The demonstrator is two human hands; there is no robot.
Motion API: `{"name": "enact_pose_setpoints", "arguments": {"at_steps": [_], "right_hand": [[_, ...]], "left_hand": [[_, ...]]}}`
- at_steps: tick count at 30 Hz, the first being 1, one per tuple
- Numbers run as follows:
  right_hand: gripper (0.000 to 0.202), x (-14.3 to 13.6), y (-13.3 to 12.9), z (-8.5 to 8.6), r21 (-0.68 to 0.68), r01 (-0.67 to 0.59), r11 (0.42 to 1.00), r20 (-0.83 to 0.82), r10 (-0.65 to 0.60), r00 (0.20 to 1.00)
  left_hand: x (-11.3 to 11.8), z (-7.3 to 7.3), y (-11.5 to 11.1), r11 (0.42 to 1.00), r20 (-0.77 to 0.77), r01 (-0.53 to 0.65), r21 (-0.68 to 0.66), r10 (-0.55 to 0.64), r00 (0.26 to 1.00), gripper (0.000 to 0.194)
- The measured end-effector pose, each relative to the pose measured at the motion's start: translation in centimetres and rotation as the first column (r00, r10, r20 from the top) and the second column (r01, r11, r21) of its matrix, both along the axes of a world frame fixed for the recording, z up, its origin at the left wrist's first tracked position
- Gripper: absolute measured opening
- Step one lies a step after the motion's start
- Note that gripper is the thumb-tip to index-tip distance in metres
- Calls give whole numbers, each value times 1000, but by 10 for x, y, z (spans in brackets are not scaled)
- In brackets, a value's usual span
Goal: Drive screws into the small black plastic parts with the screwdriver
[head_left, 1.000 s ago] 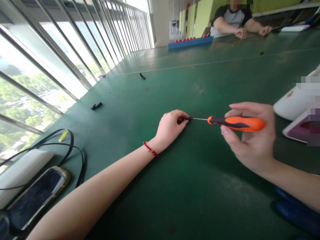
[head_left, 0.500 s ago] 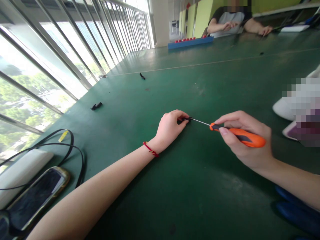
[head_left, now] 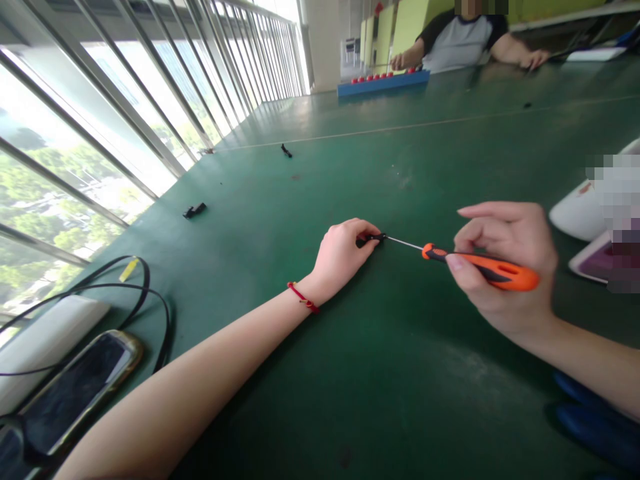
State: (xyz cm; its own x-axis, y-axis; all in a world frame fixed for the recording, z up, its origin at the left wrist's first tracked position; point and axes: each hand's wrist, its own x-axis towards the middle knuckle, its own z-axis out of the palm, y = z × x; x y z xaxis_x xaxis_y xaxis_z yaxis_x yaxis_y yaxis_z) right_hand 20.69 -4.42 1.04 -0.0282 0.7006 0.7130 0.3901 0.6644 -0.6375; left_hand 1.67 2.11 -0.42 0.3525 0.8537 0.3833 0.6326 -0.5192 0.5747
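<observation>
My left hand (head_left: 345,253) is closed in a pinch on a small black part (head_left: 373,239), low over the green table (head_left: 320,373). Fingers cover much of that part, so its exact kind does not show. In my right hand (head_left: 515,267) is an orange and black screwdriver (head_left: 500,270), its handle lying against the palm and thumb with the index finger lifted off it. The screwdriver's thin metal shaft points left, and its tip meets the right end of the black part.
Two other small black pieces (head_left: 195,210) (head_left: 286,151) lie at the left. A phone (head_left: 75,393), a white box (head_left: 55,347) and a black cable (head_left: 167,320) sit at the near left. Across the table, a person (head_left: 460,40) reaches to a blue rack (head_left: 385,84) with red knobs.
My right hand's fingers have loosened and lifted on the screwdriver handle, shifting slightly right. My left hand stays put. The person opposite has moved a hand to the blue rack.
</observation>
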Motion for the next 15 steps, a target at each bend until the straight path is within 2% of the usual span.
{"name": "enact_pose_setpoints", "arguments": {"at_steps": [3, 5, 8, 12, 15], "right_hand": [[12, 0, -5, 2, -48, 68, 997, 108, -63, 992], [5, -1, -7, 2, -50, 82, 995, 133, -75, 988], [13, -1, -5, 1, -16, 83, 996, 123, -81, 989], [38, -2, 1, -2, 127, 88, 988, -42, -83, 996], [45, -1, 3, -2, 84, 22, 996, -71, -16, 997]], "left_hand": [[0, 0, 0, 1000, 1, -4, -7, 4, 1000, 14], [0, 0, 0, 1000, 1, -5, -11, 5, 1000, 13], [0, 1, 0, 1000, -2, -3, -10, 3, 1000, 14], [0, 2, 0, 1000, -9, -9, -7, 9, 1000, 14], [0, 2, 0, 1000, -5, -1, -9, 1, 1000, 14]]}}
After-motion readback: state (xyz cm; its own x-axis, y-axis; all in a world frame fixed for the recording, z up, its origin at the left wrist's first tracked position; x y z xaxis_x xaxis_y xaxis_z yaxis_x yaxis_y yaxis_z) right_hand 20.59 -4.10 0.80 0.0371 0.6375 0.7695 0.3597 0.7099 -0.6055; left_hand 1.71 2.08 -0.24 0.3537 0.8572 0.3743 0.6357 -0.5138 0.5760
